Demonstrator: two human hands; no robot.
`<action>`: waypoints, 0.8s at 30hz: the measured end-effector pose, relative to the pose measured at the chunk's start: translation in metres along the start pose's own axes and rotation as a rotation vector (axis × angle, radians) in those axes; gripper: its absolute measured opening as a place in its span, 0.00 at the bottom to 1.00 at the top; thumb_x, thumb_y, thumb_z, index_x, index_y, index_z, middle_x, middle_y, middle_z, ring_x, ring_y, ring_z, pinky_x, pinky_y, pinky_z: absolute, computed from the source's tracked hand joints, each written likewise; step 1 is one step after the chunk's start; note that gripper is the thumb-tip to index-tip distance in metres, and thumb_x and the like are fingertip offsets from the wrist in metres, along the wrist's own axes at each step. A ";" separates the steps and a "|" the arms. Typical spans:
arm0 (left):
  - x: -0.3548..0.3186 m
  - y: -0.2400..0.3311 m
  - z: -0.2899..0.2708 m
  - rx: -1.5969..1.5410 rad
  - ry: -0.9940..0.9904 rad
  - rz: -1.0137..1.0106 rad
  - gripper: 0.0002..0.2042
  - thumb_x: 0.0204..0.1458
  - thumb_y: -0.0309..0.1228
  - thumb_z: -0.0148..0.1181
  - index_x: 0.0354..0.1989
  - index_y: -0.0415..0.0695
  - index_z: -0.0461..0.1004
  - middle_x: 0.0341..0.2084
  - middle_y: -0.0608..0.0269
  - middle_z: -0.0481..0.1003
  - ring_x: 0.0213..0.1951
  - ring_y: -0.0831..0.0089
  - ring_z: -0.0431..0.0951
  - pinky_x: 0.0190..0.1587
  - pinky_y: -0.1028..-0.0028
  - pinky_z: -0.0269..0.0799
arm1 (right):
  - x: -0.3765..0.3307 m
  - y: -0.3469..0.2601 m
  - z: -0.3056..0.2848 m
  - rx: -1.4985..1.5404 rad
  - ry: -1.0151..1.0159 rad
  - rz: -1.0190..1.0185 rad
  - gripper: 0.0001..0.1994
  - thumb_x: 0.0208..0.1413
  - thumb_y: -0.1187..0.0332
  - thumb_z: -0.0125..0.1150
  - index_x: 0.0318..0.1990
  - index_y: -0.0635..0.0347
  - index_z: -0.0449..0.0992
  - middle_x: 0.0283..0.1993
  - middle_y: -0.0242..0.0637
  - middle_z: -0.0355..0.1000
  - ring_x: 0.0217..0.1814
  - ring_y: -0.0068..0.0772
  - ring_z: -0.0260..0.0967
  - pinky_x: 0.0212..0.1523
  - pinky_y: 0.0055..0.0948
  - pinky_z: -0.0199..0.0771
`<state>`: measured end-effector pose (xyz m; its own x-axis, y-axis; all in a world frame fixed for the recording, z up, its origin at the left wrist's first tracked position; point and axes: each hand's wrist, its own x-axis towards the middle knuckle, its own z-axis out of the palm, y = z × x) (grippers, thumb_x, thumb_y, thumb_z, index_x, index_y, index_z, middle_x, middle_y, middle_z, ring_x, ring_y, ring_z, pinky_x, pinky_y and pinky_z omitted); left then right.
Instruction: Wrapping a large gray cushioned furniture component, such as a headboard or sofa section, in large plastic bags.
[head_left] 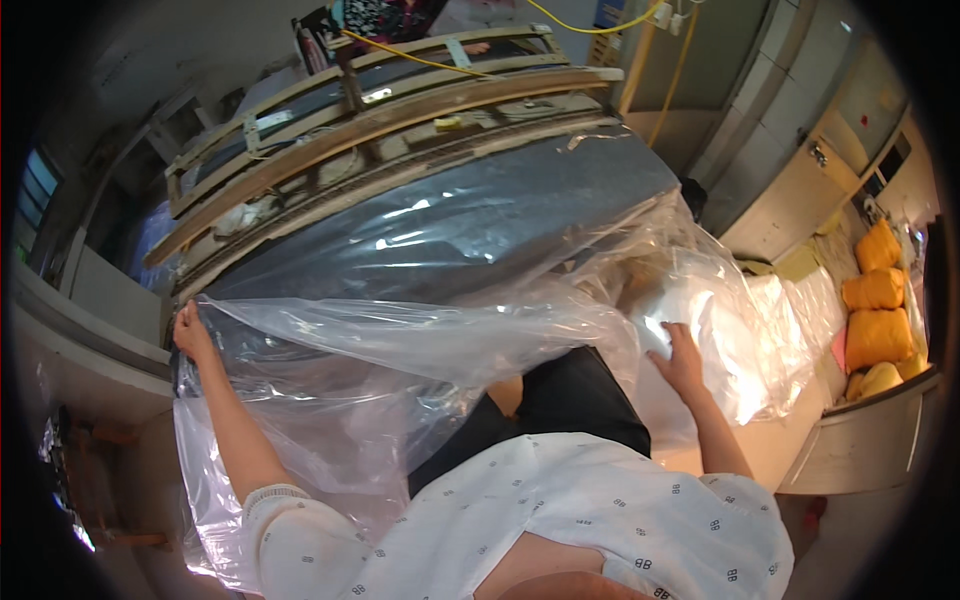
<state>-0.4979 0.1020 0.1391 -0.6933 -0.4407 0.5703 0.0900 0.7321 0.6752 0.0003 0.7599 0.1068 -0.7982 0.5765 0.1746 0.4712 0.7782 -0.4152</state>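
Observation:
A large clear plastic sheet (420,325) spreads in loose folds over a table with a dark grey top (480,215) and hangs down in front of me. At the table's left edge, my left hand (188,332) is closed, pinching the sheet's edge by a corner. My right hand (682,358) rests on the bunched, shiny plastic at the right, its thumb apart from the stretched fingers. Below the plastic to the left, the sheet drapes toward the floor. My lap lies between both arms, partly under the plastic.
A long wooden rail frame (400,95) runs along the table's far side. Yellow cable (415,55) hangs above it. Another person's hand (478,48) shows behind the frame. Orange bundles (880,335) sit on a surface at the right, near a pale cabinet (870,440).

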 end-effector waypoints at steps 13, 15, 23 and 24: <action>-0.015 0.025 0.003 0.072 -0.230 0.111 0.17 0.45 0.44 0.59 0.33 0.41 0.78 0.27 0.61 0.77 0.30 0.72 0.74 0.38 0.74 0.66 | 0.045 0.046 -0.072 1.157 0.152 0.332 0.23 0.56 0.60 0.48 0.55 0.66 0.61 0.50 0.36 0.64 0.50 0.29 0.62 0.53 0.29 0.62; -0.010 0.022 0.006 0.038 -0.337 0.147 0.17 0.46 0.44 0.59 0.33 0.40 0.78 0.27 0.61 0.77 0.30 0.73 0.73 0.37 0.75 0.66 | 0.040 0.039 -0.144 1.298 0.303 0.265 0.21 0.56 0.61 0.48 0.54 0.63 0.64 0.51 0.35 0.64 0.53 0.26 0.60 0.54 0.28 0.59; -0.012 0.037 0.010 0.035 -0.345 0.166 0.19 0.47 0.45 0.57 0.35 0.41 0.77 0.29 0.64 0.77 0.34 0.75 0.73 0.39 0.76 0.65 | 0.176 0.026 -0.093 -0.487 -0.080 -0.412 0.06 0.49 0.70 0.52 0.31 0.63 0.70 0.31 0.40 0.67 0.34 0.46 0.65 0.37 0.35 0.66; -0.014 0.035 0.011 0.005 -0.369 0.146 0.18 0.47 0.45 0.57 0.35 0.41 0.77 0.30 0.64 0.77 0.35 0.75 0.73 0.40 0.77 0.65 | 0.174 0.019 -0.090 -0.496 -0.082 -0.406 0.06 0.49 0.70 0.52 0.31 0.63 0.70 0.31 0.40 0.67 0.34 0.46 0.65 0.37 0.35 0.66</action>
<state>-0.4927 0.1392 0.1496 -0.8840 -0.1159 0.4529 0.2040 0.7760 0.5968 -0.0961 0.8976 0.2103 -0.9662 0.2067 0.1542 0.2277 0.9644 0.1347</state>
